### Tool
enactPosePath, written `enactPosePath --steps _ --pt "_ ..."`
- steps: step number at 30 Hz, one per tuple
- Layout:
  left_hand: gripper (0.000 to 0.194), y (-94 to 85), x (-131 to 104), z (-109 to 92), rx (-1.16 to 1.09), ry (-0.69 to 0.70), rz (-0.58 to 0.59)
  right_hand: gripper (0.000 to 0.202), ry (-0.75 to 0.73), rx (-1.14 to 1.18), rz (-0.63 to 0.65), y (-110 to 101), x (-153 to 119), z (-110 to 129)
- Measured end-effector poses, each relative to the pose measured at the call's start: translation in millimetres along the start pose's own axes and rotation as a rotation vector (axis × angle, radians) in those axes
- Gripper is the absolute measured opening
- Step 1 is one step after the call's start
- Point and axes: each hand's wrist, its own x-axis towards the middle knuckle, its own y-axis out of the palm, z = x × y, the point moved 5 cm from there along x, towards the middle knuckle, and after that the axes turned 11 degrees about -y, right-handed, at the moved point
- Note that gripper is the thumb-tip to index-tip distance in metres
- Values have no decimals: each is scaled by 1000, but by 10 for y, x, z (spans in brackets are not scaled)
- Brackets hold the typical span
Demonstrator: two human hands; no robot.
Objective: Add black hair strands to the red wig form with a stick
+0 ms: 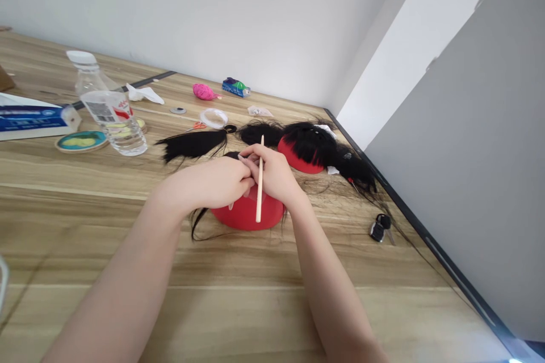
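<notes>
A red dome-shaped form (249,216) sits on the wooden table in front of me, with loose dark strands hanging at its sides. My right hand (275,173) is closed around a thin, pale wooden stick (259,193), which slants up past the fingers. Whether the stick has a tip at its working end cannot be seen. My left hand (227,181) is bent over the top of the dome, its fingers closed and meeting the right fingertips. What the left fingers pinch, if anything, is hidden. A patch of black hair shows just behind both hands.
Behind stand a second red dome (298,160) with black hair (313,139) and a tied hair bundle (193,144). A water bottle (110,108), tissue box (34,116), embroidery hoop (80,140), pink yarn (204,92), white ring roll (213,118) and keys (380,228) lie around.
</notes>
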Motion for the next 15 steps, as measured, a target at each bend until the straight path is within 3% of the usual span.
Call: enactPosePath --steps 15 --pt "28 42 27 -9 16 67 8 12 7 -3 -14 27 -2 -31"
